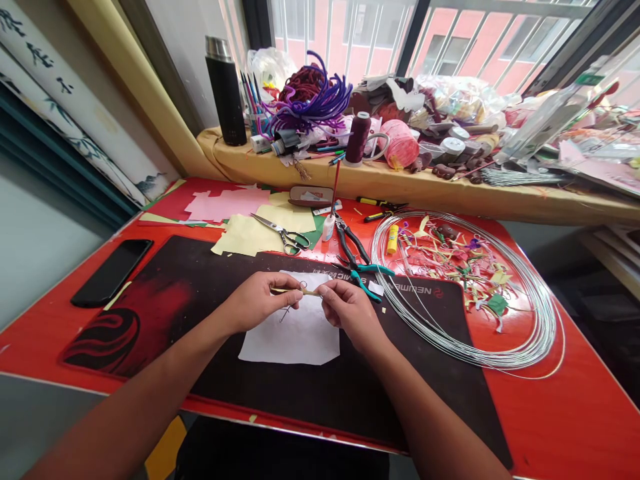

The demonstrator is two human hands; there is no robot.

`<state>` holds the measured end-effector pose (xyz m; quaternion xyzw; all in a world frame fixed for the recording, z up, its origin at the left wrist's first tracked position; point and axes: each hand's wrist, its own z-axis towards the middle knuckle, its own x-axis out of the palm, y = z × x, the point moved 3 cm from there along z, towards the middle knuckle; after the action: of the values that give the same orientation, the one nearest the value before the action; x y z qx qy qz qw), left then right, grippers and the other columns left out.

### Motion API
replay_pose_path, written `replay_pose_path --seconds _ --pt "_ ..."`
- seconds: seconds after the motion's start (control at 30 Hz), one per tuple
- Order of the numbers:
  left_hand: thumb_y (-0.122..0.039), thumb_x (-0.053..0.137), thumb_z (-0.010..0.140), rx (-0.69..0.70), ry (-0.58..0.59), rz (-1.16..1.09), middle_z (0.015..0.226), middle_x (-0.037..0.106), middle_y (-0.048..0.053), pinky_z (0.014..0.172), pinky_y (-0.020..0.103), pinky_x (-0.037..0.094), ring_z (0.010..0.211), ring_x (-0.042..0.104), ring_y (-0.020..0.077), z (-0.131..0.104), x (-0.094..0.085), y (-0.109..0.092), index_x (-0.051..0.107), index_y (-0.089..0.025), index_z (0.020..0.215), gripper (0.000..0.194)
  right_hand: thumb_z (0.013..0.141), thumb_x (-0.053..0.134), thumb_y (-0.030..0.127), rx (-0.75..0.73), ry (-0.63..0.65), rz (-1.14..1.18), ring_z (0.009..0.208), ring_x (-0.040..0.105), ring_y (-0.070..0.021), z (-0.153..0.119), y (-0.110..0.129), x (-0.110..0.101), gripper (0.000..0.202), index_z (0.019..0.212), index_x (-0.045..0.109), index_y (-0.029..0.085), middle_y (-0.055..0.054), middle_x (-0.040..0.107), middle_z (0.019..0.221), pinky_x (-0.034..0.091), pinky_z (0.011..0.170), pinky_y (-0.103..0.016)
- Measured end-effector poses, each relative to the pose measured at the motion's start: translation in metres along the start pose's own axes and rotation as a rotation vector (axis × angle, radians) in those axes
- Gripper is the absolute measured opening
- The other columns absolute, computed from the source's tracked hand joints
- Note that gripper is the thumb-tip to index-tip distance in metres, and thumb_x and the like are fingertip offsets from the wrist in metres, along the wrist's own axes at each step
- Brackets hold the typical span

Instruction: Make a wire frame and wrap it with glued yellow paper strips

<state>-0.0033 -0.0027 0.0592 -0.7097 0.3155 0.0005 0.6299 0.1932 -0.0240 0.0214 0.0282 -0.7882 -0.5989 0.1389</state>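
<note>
Between my two hands runs a thin yellowish strip (311, 293), held level above a white sheet of paper (295, 340). My left hand (265, 300) pinches its left part, with thumb and fingers together. At the right end, the fingertips of my right hand (343, 308) are closed on the strip. A thin dark wire (285, 315) with a small loop sticks out by my left fingertips; how it joins the strip is too small to tell. The paper lies on a black desk mat (400, 380).
Teal pliers (367, 283) and black pliers (351, 240) lie just beyond my right hand. Scissors (283, 233) rest on yellow paper (240, 235). A wire coil (545, 320) rings colourful scraps at right; a black phone (113, 272) is at left. The sill holds a black flask (225, 97).
</note>
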Motion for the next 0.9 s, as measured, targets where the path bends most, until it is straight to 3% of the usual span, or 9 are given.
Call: replay_pose_path --seconds 0.47,0.9 --pt "-0.049 0.071 0.085 -0.029 -0.021 -0.034 0.085 0.078 0.006 0.082 0.034 0.053 0.086 0.071 0.023 0.0026 -0.0007 0.0037 0.077 -0.018 0.097 0.034 0.085 0.074 0.048 0.011 0.028 0.01 0.046 0.041 -0.0083 0.0034 -0.0049 -0.0011 0.031 0.092 0.069 0.018 0.006 0.053 0.057 0.026 0.045 -0.023" --pt "-0.047 0.069 0.087 0.007 -0.03 0.044 0.087 0.079 0.005 0.081 0.032 0.053 0.088 0.071 0.0224 0.0011 -0.0002 -0.0024 0.077 -0.02 0.094 0.03 0.088 0.07 0.051 0.021 0.026 -0.002 0.047 0.042 -0.0086 0.0002 -0.0002 -0.0006 0.032 0.09 0.065 0.02 0.005 0.054 0.06 0.026 0.046 -0.023"
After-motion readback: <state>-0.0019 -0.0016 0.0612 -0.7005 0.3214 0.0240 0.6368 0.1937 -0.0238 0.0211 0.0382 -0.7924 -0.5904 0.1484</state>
